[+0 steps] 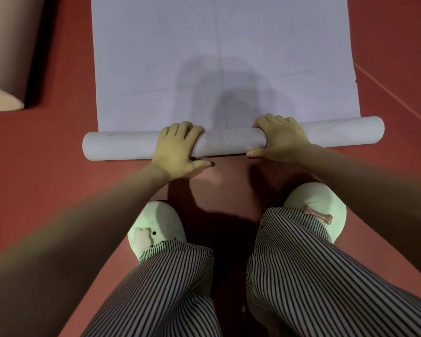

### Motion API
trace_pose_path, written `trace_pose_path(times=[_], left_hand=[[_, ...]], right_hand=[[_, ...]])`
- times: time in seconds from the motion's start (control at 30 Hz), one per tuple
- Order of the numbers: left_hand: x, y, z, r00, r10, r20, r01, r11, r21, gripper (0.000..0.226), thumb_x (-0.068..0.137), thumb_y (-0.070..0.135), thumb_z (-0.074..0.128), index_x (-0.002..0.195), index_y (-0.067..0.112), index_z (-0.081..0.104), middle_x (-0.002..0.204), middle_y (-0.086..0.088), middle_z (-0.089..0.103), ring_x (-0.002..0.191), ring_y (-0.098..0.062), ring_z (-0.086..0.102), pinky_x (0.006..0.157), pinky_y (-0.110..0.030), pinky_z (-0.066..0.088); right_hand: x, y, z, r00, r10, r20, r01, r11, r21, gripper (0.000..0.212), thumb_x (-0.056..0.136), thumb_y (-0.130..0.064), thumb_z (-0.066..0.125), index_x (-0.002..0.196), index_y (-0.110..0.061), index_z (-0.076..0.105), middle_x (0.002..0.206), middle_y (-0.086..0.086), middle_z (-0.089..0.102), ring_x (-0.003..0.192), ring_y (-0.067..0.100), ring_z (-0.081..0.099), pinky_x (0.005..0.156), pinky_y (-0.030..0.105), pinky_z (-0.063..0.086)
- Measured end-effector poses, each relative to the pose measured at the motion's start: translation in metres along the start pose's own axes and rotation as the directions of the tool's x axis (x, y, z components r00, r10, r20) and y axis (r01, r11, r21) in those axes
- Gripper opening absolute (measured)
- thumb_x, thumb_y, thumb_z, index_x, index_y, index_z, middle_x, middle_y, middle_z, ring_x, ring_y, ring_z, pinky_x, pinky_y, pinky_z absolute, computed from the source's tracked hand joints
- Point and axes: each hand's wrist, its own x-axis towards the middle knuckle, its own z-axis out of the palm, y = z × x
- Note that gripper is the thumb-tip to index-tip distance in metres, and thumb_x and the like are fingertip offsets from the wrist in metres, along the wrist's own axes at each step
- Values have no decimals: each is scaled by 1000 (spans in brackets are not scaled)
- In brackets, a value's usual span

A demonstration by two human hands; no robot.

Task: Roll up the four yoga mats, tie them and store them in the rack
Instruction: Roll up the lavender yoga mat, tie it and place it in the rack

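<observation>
A pale lilac yoga mat point(224, 57) lies flat on the red floor, stretching away from me. Its near end is wound into a roll point(229, 142) lying crosswise. My left hand point(178, 149) lies over the roll left of the middle, fingers curled over the top and thumb at the near side. My right hand point(280, 137) grips the roll right of the middle in the same way. The roll's ends stick out past both edges of the flat part.
A beige rolled mat point(7, 52) lies on the red floor point(58, 142) at the far left. My striped trouser legs and pale green slippers point(156, 227) stand just behind the roll. A thin line crosses the floor at the right.
</observation>
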Motion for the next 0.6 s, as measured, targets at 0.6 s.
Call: trace_pose_path(times=[0.6], left_hand=[[-3, 11, -17, 928, -45, 369, 104, 984, -142, 91, 57, 84, 25, 130, 36, 48, 124, 11, 59, 115, -17, 55, 91, -31, 39]], right_hand=[[-21, 2, -10, 953, -28, 301, -5, 994, 108, 50, 76, -68, 57, 93, -22, 49, 94, -4, 55, 91, 21, 53, 75, 32, 37]])
